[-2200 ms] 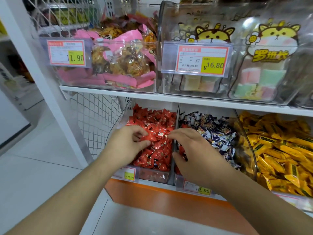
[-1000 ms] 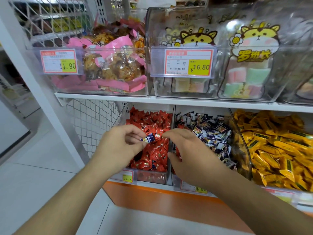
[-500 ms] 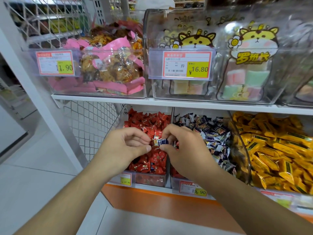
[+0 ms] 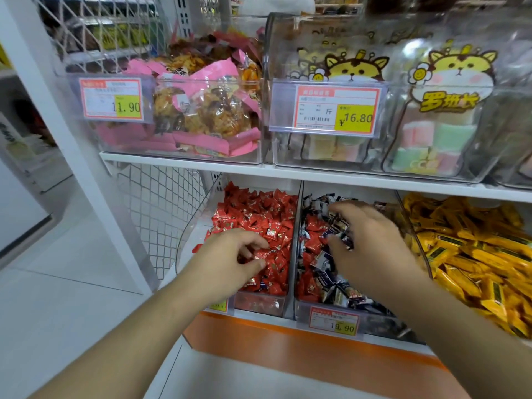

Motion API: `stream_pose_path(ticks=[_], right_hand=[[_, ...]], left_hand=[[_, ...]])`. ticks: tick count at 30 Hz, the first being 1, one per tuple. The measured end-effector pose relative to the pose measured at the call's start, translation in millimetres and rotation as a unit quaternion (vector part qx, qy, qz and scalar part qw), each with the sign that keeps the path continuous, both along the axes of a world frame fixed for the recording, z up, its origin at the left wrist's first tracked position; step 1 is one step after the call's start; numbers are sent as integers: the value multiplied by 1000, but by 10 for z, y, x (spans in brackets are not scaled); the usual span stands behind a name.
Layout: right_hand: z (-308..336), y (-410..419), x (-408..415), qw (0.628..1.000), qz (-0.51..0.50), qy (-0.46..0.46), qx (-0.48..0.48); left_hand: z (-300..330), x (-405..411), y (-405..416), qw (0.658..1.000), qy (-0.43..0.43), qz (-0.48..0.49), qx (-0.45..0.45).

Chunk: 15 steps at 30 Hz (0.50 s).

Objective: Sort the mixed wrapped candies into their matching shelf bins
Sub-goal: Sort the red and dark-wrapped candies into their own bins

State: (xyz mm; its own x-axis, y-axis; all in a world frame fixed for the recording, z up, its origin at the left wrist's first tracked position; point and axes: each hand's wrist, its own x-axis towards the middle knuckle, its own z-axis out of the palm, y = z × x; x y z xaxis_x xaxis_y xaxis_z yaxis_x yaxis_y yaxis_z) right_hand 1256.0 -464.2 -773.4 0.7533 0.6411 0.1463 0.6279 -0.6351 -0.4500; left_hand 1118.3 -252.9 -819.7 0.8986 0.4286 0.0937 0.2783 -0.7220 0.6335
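In the head view, the left hand (image 4: 230, 256) is low over the red candies (image 4: 259, 217) in the left bin (image 4: 190, 240) of the lower shelf. Its fingers are curled, with the thumb near the fingertips, and they seem to pinch one red candy, but the wrappers blend together and I cannot tell for sure. The right hand (image 4: 371, 249) is over the middle bin (image 4: 296, 254), where dark blue candies (image 4: 325, 260) lie mixed with some red ones. Its fingers are bent downward and touch the blue wrappers; whether they hold one is hidden. On the right lie yellow candies (image 4: 475, 249). A price tag (image 4: 335, 323) is on the middle bin's front.
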Motion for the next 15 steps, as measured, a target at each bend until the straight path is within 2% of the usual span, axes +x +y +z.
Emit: stream_pose_path(ticks=[3,6,15], right_hand=[[-91,127,-158,988,138,-61,21],[-217,238,-228,978,197,-57,21],[-323,261,-179,978,196,-67,18]], left_hand=[[-107,81,-41,993,74,-48,81],[-177,152,-42,990,99,-32,98],[-172,131,120,997,20,71,35]])
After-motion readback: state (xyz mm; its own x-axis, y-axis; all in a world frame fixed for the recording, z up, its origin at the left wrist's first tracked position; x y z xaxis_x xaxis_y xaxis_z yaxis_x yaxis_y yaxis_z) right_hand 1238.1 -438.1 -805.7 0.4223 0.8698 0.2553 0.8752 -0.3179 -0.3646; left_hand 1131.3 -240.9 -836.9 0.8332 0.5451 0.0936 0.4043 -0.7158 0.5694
